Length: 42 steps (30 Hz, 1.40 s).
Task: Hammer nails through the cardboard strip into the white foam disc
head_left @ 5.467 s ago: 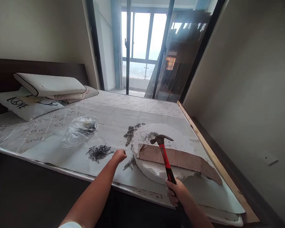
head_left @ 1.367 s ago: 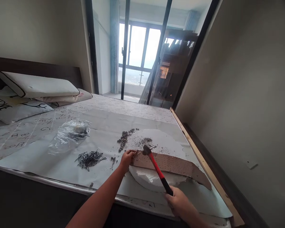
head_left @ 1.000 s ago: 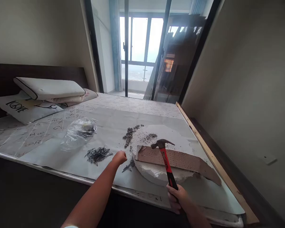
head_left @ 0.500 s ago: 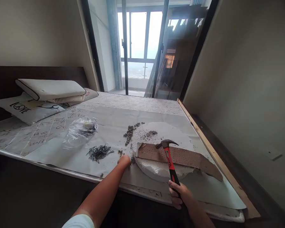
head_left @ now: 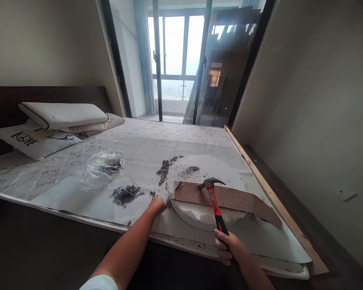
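My right hand (head_left: 226,245) is wrapped round the black lower grip of a claw hammer (head_left: 214,201) with a red and black handle. The hammer's head lies over a brown board strip (head_left: 238,199) dotted with small holes. That strip rests across a round white foam slab (head_left: 196,219) with a rough edge. Just left of the slab is my left hand (head_left: 159,204), bunched closed with its fingertips turned out of sight. Grey crumbly lumps (head_left: 168,203) sit right beside it. Further left lies a pile of loose nails (head_left: 127,195).
A clear plastic bag (head_left: 103,167) with something inside lies behind the nails. Dark grey crumbs (head_left: 163,167) line the slab's left edge. Pale sheeting (head_left: 145,149) covers part of the mattress. Pillows (head_left: 63,114) are stacked at the left, and a wooden rail (head_left: 266,185) edges the right side.
My view has shifted very slightly. The left hand has shifted a little beside the slab; the hammer stays in my right hand over the strip.
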Each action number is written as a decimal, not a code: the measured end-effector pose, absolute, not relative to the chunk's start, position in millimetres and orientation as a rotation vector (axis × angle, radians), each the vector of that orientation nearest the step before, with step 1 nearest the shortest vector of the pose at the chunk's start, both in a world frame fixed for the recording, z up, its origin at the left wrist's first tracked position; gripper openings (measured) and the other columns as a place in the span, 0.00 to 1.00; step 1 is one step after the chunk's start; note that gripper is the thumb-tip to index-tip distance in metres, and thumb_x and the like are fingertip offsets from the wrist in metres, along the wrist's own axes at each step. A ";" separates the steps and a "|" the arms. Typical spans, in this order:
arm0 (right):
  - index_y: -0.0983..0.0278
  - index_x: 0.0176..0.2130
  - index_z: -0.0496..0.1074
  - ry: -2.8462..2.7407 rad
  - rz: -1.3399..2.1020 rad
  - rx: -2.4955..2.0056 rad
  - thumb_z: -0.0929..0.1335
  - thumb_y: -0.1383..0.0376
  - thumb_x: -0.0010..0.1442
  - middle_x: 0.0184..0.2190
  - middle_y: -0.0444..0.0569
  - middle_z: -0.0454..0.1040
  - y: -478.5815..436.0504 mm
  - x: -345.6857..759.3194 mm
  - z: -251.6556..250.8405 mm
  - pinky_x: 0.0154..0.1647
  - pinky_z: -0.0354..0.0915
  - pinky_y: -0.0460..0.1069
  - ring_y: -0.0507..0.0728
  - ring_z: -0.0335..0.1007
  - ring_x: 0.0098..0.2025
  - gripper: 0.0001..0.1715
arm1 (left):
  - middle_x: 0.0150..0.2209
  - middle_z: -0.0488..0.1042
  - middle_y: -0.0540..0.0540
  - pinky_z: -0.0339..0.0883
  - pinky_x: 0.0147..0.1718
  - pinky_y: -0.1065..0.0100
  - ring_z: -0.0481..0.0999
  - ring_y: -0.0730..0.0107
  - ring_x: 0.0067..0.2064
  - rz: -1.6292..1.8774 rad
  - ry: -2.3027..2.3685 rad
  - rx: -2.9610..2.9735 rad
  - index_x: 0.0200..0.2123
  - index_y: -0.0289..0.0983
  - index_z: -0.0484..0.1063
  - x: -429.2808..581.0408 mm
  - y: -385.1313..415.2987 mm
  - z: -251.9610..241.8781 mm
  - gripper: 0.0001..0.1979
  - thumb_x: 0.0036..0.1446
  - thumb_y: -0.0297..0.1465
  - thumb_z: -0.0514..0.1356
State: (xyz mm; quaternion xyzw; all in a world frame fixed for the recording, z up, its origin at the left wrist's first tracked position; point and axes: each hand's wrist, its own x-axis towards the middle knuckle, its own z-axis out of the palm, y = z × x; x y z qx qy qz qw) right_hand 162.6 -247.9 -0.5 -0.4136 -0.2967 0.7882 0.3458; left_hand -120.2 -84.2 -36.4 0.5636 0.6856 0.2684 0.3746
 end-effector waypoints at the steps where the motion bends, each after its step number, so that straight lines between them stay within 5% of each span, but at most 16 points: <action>1: 0.61 0.16 0.52 -0.766 2.041 -1.070 0.70 0.44 0.41 0.10 0.32 0.49 -248.1 162.5 0.1 0.07 0.47 0.42 0.42 0.41 0.09 0.31 | 0.12 0.64 0.47 0.66 0.29 0.63 0.75 0.54 0.29 0.643 1.802 1.410 0.15 0.37 0.62 -120.8 -82.6 -30.9 0.10 0.31 0.24 0.63; 5: 0.62 0.17 0.53 -0.714 2.010 -1.088 0.72 0.44 0.37 0.11 0.32 0.51 -249.1 160.9 1.7 0.06 0.48 0.42 0.42 0.41 0.09 0.32 | 0.13 0.67 0.48 0.65 0.23 0.67 0.74 0.62 0.22 0.501 1.905 1.355 0.20 0.35 0.64 -126.9 -79.5 -3.0 0.05 0.39 0.27 0.59; 10: 0.62 0.16 0.52 -0.740 1.981 -1.097 0.72 0.44 0.37 0.09 0.32 0.50 -249.1 159.5 5.5 0.05 0.47 0.41 0.42 0.40 0.08 0.32 | 0.23 0.73 0.47 0.66 0.22 0.73 0.73 0.73 0.23 1.013 1.683 1.342 0.29 0.34 0.68 -123.1 -87.0 25.2 0.09 0.47 0.34 0.57; 13: 0.62 0.18 0.53 -0.759 2.000 -1.076 0.71 0.44 0.39 0.11 0.32 0.52 -249.5 159.7 11.7 0.06 0.48 0.41 0.42 0.42 0.08 0.31 | 0.24 0.73 0.46 0.69 0.26 0.70 0.73 0.71 0.25 1.144 1.447 1.244 0.31 0.31 0.72 -110.8 -92.0 34.1 0.16 0.44 0.39 0.61; 18: 0.62 0.19 0.52 -0.764 1.995 -1.083 0.71 0.45 0.40 0.11 0.32 0.54 -252.3 160.8 18.5 0.07 0.49 0.41 0.42 0.44 0.09 0.31 | 0.33 0.76 0.41 0.70 0.37 0.64 0.75 0.67 0.34 1.066 1.192 1.126 0.34 0.31 0.74 -88.6 -96.9 43.9 0.20 0.35 0.32 0.68; 22: 0.61 0.21 0.52 -0.760 1.989 -1.105 0.71 0.44 0.38 0.11 0.31 0.54 -253.4 163.5 15.1 0.06 0.48 0.41 0.42 0.44 0.09 0.32 | 0.32 0.76 0.42 0.70 0.37 0.64 0.75 0.69 0.32 1.083 1.069 1.038 0.35 0.31 0.73 -74.6 -96.6 44.1 0.20 0.36 0.33 0.69; 32: 0.60 0.24 0.52 -0.788 1.966 -1.110 0.70 0.43 0.40 0.12 0.31 0.56 -256.2 170.9 13.1 0.07 0.49 0.42 0.42 0.44 0.09 0.31 | 0.20 0.69 0.47 0.63 0.24 0.70 0.67 0.72 0.23 0.837 1.276 1.380 0.24 0.33 0.73 -47.1 -91.2 38.0 0.19 0.43 0.46 0.61; 36: 0.61 0.25 0.52 -0.794 1.966 -1.099 0.70 0.44 0.42 0.13 0.31 0.55 -258.7 171.0 20.8 0.08 0.48 0.40 0.42 0.45 0.09 0.30 | 0.21 0.65 0.48 0.60 0.28 0.70 0.66 0.70 0.26 0.817 1.384 1.780 0.13 0.36 0.63 -35.1 -86.0 37.8 0.24 0.50 0.47 0.54; 42: 0.61 0.27 0.54 -0.822 1.978 -1.104 0.69 0.44 0.43 0.13 0.31 0.55 -260.8 173.3 26.1 0.08 0.46 0.40 0.42 0.44 0.10 0.29 | 0.22 0.64 0.47 0.56 0.28 0.70 0.65 0.69 0.26 0.750 1.402 2.013 0.11 0.37 0.59 -26.6 -79.5 31.3 0.25 0.55 0.45 0.49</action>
